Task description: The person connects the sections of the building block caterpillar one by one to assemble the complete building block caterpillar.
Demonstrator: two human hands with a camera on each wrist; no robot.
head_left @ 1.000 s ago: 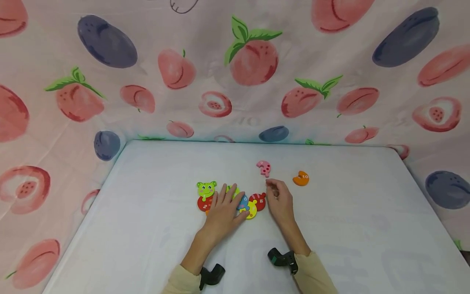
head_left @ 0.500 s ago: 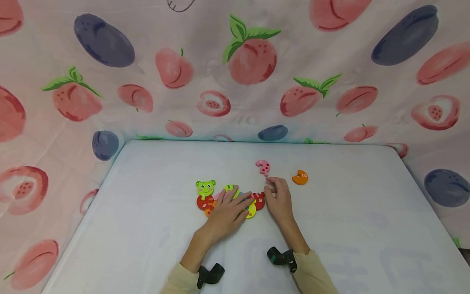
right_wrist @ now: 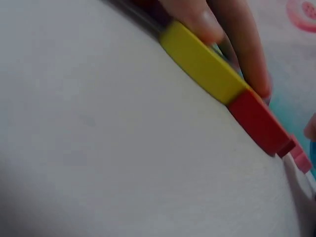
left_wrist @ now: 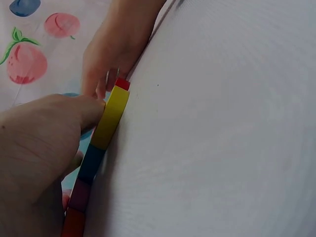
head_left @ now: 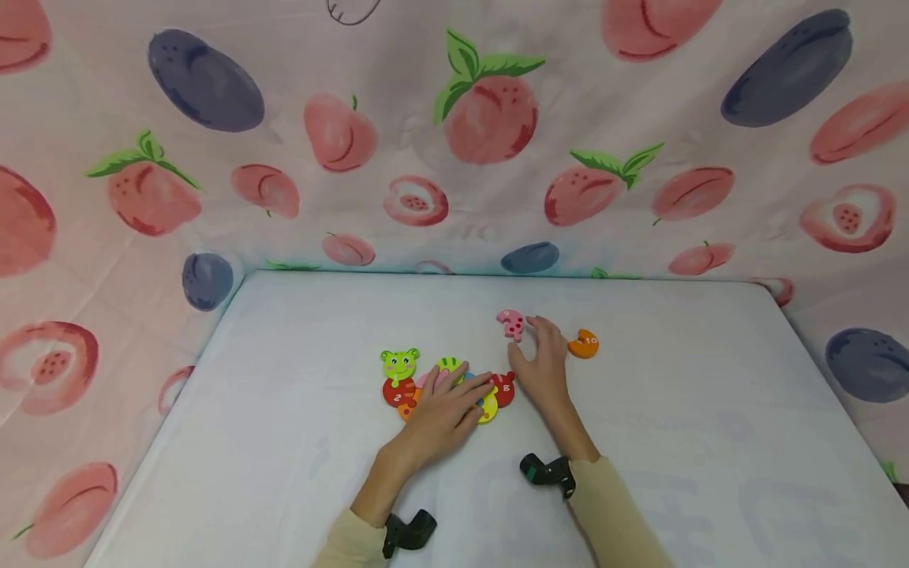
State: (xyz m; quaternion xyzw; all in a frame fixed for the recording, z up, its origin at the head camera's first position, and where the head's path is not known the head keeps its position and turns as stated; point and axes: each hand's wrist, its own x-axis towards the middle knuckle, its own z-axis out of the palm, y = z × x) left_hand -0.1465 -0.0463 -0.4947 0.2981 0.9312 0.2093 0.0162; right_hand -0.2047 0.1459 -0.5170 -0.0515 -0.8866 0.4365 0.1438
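Note:
A row of joined caterpillar puzzle pieces lies on the table, led by a green smiling head piece [head_left: 399, 364] and a red piece numbered 2 [head_left: 396, 392]. My left hand [head_left: 442, 412] rests on the middle of the row with fingers spread, partly hiding several pieces. At the row's right end is a red piece numbered 8 [head_left: 503, 390], joined to a yellow piece [left_wrist: 112, 116]. Beyond it, my right hand [head_left: 545, 367] reaches toward a loose pink spotted piece [head_left: 511, 324]. Its index fingertip is close beside that piece, thumb held apart; contact is unclear.
An orange piece numbered 10 [head_left: 584, 344] lies loose just right of my right hand. The white table [head_left: 284, 473] ends at a fruit-patterned cloth [head_left: 454, 237] behind. Black wrist cameras sit on both forearms.
My right hand has moved forward from the red piece toward the pink one, and its thumb and index finger have spread apart. Left fingers shifted slightly right over the row, then stayed.

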